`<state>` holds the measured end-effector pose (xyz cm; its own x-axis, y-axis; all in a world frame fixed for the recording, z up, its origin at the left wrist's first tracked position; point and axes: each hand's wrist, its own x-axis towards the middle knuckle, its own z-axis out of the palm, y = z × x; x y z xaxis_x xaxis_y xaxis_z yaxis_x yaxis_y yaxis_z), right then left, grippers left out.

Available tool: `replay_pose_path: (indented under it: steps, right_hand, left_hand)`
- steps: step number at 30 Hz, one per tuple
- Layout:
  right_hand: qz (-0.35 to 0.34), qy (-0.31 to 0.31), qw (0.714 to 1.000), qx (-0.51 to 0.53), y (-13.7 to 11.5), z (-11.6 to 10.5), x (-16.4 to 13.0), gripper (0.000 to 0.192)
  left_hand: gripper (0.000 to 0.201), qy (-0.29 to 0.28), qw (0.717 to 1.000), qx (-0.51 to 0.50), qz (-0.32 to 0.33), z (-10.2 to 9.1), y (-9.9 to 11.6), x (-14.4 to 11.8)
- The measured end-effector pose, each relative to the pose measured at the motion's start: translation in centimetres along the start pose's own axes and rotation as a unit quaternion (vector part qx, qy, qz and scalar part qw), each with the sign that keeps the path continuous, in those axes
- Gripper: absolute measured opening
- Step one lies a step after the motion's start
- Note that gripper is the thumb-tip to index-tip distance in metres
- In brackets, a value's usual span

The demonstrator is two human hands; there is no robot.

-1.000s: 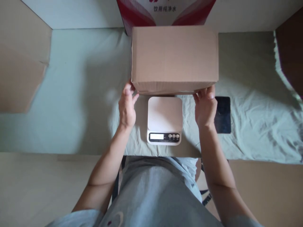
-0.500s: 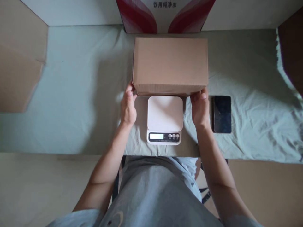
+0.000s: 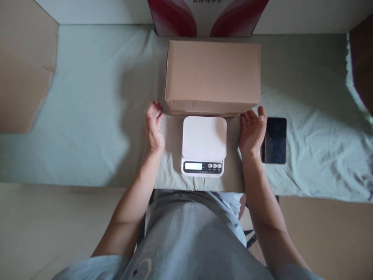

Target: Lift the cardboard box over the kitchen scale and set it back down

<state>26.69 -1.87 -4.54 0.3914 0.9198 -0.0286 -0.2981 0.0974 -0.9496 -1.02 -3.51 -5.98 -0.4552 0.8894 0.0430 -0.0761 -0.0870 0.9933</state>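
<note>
A closed brown cardboard box (image 3: pixel 213 72) rests on the cloth-covered table, just behind a white digital kitchen scale (image 3: pixel 204 138). The scale's platform is bare and its display is lit, though I cannot read a number. My left hand (image 3: pixel 154 126) is by the box's near left corner, fingers apart and curled slightly, holding nothing. Near the opposite corner, my right hand (image 3: pixel 253 130) is turned palm inward with its fingers loose and nothing in them. Whether its fingertips touch the box I cannot tell. A black smartphone (image 3: pixel 275 140) lies right beside that hand.
A large cardboard box (image 3: pixel 26 70) occupies the left end of the table. Behind the middle stands a red and white carton (image 3: pixel 204 19) against a white wall. A dark brown object (image 3: pixel 363 66) is at the right edge. Wrinkled green cloth (image 3: pixel 90 116) covers the tabletop.
Both hands have let go of the cardboard box's near corners and drawn apart, left hand leftward, right hand rightward. The view has shifted slightly.
</note>
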Motion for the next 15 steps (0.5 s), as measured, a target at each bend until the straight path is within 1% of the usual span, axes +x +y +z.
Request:
replay_pose_path:
  steps: [4, 7, 10, 12, 15]
  right_hand:
    - [0.003, -0.007, 1.000, -0.001, -0.2, 0.0, -0.1, 0.043]
    - [0.008, -0.009, 1.000, -0.011, -0.6, 0.1, -0.1, 0.044]
    - [0.013, -0.023, 0.999, -0.020, -1.1, 0.7, 0.0, 0.046]
    - [0.005, -0.049, 0.998, -0.024, -1.6, 1.6, 0.1, 0.047]
    - [0.003, -0.087, 0.996, -0.028, -2.0, 3.2, 0.0, 0.050]
  left_hand:
    - [0.074, 0.003, 1.000, 0.001, 0.001, 0.0, 0.1, -0.2]
    - [0.076, -0.006, 1.000, -0.002, -0.005, 0.1, 0.6, -0.3]
    - [0.079, -0.045, 0.999, 0.003, 0.002, 0.7, 1.7, -0.3]
    - [0.080, -0.076, 0.997, 0.008, 0.012, 1.5, 2.3, 0.0]
    - [0.083, -0.107, 0.994, 0.004, 0.002, 2.8, 2.8, 0.7]
